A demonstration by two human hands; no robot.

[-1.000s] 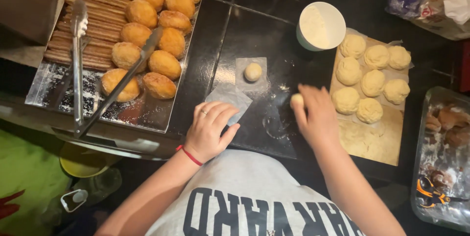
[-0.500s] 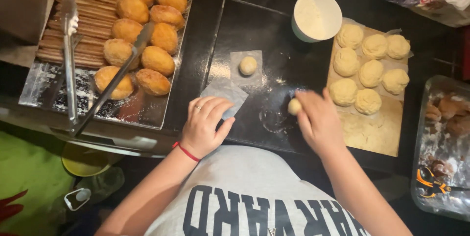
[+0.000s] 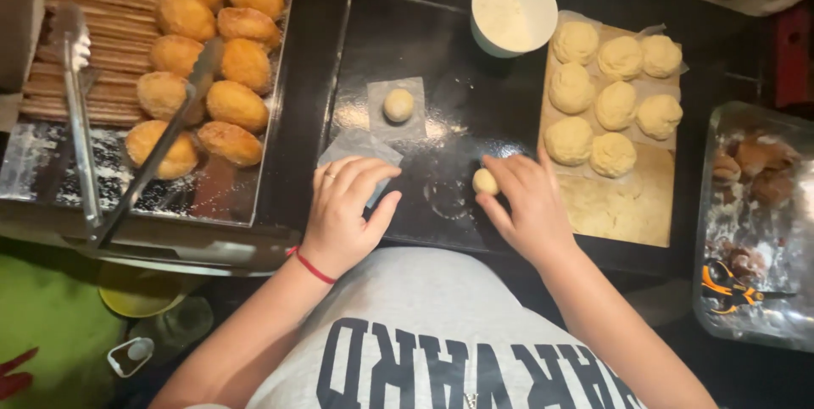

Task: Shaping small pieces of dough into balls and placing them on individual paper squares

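Paper square (image 3: 360,155) half hidden under loosely curled left hand (image 3: 348,210); right hand (image 3: 527,201) grip pinching dough ball (image 3: 485,181).

Open dark counter (image 3: 458,121) between tray (image 3: 254,197) and board (image 3: 627,205); cup (image 3: 511,11) blocks far end.

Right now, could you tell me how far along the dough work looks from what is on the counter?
Done: about ten golden fried buns sit on the tray, and one small dough ball rests on a paper square. In hand: the right hand holds another small dough ball, while the left hand rests on a second paper square. Left: eight raw dough mounds wait on the board.
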